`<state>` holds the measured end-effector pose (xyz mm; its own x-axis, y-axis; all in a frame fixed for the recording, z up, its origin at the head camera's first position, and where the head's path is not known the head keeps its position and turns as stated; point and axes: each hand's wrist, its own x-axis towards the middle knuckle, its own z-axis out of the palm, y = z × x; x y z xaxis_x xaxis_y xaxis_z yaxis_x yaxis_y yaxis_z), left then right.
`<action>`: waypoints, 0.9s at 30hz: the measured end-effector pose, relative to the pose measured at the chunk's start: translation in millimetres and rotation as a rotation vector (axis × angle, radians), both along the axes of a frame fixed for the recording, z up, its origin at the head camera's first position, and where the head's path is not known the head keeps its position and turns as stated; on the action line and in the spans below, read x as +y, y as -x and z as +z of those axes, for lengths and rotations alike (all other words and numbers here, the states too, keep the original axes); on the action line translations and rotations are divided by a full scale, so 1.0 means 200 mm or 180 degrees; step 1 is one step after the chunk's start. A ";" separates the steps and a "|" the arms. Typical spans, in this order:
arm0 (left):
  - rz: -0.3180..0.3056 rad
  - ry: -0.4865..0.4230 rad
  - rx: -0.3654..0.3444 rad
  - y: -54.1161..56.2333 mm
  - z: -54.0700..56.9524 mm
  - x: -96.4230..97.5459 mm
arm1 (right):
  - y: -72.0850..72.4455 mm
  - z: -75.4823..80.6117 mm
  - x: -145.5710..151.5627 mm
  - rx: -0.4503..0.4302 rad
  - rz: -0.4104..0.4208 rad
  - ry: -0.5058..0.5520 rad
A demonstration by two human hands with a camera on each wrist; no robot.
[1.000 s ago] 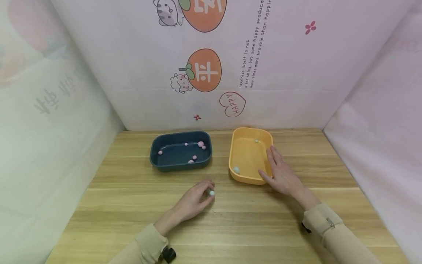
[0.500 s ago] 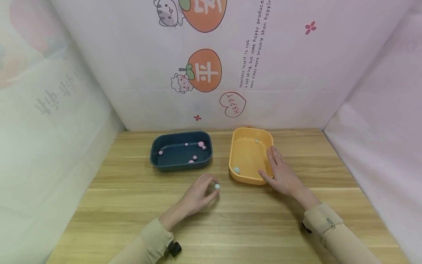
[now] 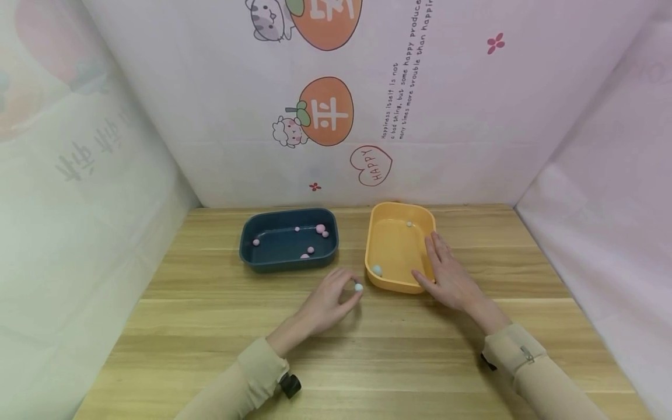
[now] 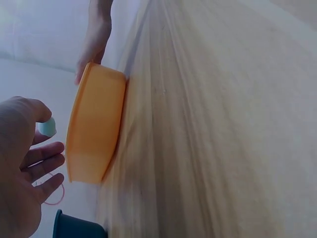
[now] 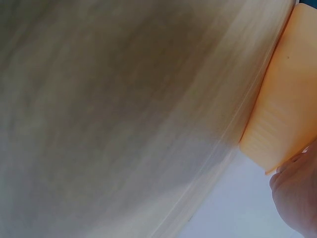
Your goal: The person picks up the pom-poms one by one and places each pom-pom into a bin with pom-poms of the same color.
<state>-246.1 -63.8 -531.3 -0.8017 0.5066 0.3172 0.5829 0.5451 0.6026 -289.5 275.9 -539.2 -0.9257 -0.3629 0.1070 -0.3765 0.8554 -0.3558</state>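
Between thumb and index finger, my left hand (image 3: 326, 302) pinches a small pale mint ball (image 3: 359, 287), just short of the near-left corner of the yellow tray (image 3: 391, 286). In the left wrist view the same mint ball (image 4: 47, 127) sits at the fingertips, with the other fingers loosely extended. My right hand (image 3: 452, 281) lies along the tray's right rim, its fingers straight and touching the edge. Inside the yellow tray are a larger mint ball (image 3: 377, 270) at the near-left corner and a small one (image 3: 409, 224) toward the back.
A dark blue tray (image 3: 287, 266) stands to the left, with several pink balls in it, among them a larger pink ball (image 3: 320, 228). Both trays rest on a wooden table (image 3: 367, 361). A printed white cloth (image 3: 451, 163) rises behind the table and along both sides.
My left hand has moved right and away from me, carrying the mint ball closer to the yellow tray. The right hand and both trays have stayed put.
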 end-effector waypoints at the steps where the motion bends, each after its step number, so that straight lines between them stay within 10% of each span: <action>1: -0.0001 -0.0003 0.0011 0.01 0.00 0.01 | 0.00 0.00 0.00 0.0000 -0.0005 -0.0003; 27: -0.0070 -0.0287 0.0360 0.17 0.04 0.24 | 0.00 0.00 0.00 0.0009 -0.0039 -0.0074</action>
